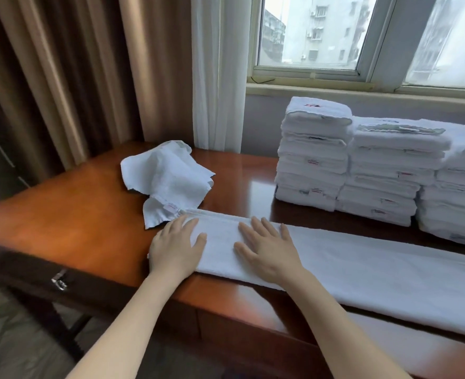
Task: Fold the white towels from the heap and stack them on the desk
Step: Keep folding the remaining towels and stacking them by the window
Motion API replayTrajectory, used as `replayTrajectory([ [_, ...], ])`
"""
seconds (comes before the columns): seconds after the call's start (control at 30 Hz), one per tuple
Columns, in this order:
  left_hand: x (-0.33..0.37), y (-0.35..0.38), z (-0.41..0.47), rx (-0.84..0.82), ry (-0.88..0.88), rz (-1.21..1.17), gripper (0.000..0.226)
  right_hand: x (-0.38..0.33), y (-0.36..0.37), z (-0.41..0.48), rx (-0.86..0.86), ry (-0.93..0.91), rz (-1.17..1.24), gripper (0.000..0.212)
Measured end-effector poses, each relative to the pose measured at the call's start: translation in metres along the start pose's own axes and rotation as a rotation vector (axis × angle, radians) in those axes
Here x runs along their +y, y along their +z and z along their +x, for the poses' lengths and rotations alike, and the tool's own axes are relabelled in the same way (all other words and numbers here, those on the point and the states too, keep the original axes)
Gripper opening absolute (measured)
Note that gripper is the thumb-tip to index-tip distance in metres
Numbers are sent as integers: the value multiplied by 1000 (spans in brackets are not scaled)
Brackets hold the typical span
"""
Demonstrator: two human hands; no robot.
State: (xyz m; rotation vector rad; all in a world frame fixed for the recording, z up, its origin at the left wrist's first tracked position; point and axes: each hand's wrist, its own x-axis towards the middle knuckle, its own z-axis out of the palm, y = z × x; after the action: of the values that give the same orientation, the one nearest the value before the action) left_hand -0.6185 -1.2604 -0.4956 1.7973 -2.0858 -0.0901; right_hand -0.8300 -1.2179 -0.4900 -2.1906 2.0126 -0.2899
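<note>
Both hands are lying palm-down with fingers spread flat, holding nothing. The left hand (175,250) is pressing on the very end of the long white towel (376,277), and the right hand (267,250) is pressing just beside it on the same towel, thumbs pointing toward each other.

The towel is folded into a narrow strip. It is lying on the wooden desk (75,222) along its near edge, running from under the hands away past the right hand and out of frame.

A crumpled towel (168,176) is sitting just beyond the left hand's fingertips, unfolded, with its lower corner touching the strip's end.

Beyond the right hand and off to its right, three piles of folded white towels are standing side by side and touching: the tall stack (314,154) nearest the hands, the middle stack (390,173), then the far stack (455,192), which is cut off by the frame edge.

A metal drawer handle (59,280) is showing on the desk front, below and left of the left hand. The drawer is closed, so its contents are hidden.

Brown curtains (62,77) and a sheer white curtain (217,72) are hanging beyond the left hand, with a window (321,31) above the stacks.
</note>
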Motion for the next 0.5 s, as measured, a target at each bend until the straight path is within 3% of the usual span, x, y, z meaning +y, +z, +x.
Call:
replayTrajectory([
  [0.3,4,-5,-5,114,-320,128,64,-1,0,0,17,-1,-22,59],
  [0.5,7,-11,0,61,-323,103,53,0,2,0,22,-2,-12,59],
])
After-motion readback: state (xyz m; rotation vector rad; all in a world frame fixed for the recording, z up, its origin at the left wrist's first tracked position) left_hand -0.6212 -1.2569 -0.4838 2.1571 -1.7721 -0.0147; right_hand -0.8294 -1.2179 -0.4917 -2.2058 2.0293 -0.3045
